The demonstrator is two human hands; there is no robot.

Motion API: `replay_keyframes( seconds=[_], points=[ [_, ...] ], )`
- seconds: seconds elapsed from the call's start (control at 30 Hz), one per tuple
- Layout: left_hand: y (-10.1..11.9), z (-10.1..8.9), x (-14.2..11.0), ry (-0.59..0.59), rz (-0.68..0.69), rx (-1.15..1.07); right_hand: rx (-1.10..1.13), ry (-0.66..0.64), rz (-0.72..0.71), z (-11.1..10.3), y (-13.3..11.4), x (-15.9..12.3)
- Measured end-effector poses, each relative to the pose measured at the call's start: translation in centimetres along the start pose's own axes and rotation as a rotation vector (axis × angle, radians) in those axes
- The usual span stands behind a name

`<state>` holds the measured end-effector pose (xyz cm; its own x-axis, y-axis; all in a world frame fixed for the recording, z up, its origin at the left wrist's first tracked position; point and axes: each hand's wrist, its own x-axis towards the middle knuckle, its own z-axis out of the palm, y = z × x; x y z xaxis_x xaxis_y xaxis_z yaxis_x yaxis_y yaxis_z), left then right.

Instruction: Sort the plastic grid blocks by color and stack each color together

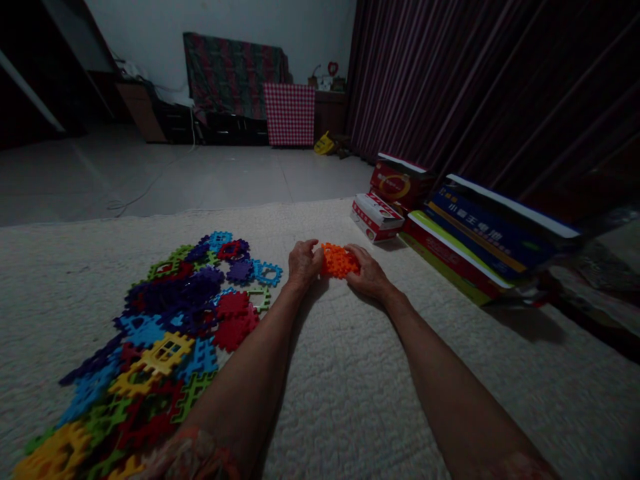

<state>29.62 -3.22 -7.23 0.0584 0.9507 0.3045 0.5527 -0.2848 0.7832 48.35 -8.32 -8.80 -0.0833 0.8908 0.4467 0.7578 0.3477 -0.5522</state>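
Note:
Orange interlocking plastic pieces [340, 261] lie bunched together on the pale quilted cover, between my two hands. My left hand [304, 263] is closed at their left side, thumb and fingers against the edge. From the right, my right hand [369, 272] curls its fingers over the opposite edge. How many orange pieces there are cannot be made out. To the left of my left forearm spreads a heap of similar toothed pieces in several colours, among them a red piece [233, 304], a yellow window piece [169, 352] and a light blue ring piece [269, 273].
On the right stand a white and red box [377, 217], a dark red box [399, 181] and a large blue box [493, 230] above a red and green one [450, 257]. The quilted cover [345, 387] ends at a tiled floor [240, 177]. A dark curtain [430, 87] hangs behind.

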Motion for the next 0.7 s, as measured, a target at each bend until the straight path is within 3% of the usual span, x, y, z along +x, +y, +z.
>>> replay_keyframes(
  seconds=[0.07, 0.2, 0.37, 0.5, 0.7],
  points=[
    [0.2, 0.2, 0.0, -0.022, 0.082, 0.097, -0.008, -0.042, 0.038, 0.1, 0.0, 0.4],
    [0.5, 0.5, -0.1, -0.196, 0.169, 0.225, -0.047, -0.153, 0.112, -0.1, -0.5, 1.1],
    [0.6, -0.1, -0.3, -0.327, 0.166, 0.129, 0.035, -0.189, 0.108, -1.0, -1.4, 0.9],
    [0.7, -0.9, -0.6, -0.290, 0.091, 0.027, 0.174, -0.216, 0.160, -1.7, -1.6, 0.4],
    [0.9, -0.9, -0.6, -0.103, 0.041, 0.013, 0.326, -0.219, 0.247, -3.0, -0.3, 0.0]
  ],
)
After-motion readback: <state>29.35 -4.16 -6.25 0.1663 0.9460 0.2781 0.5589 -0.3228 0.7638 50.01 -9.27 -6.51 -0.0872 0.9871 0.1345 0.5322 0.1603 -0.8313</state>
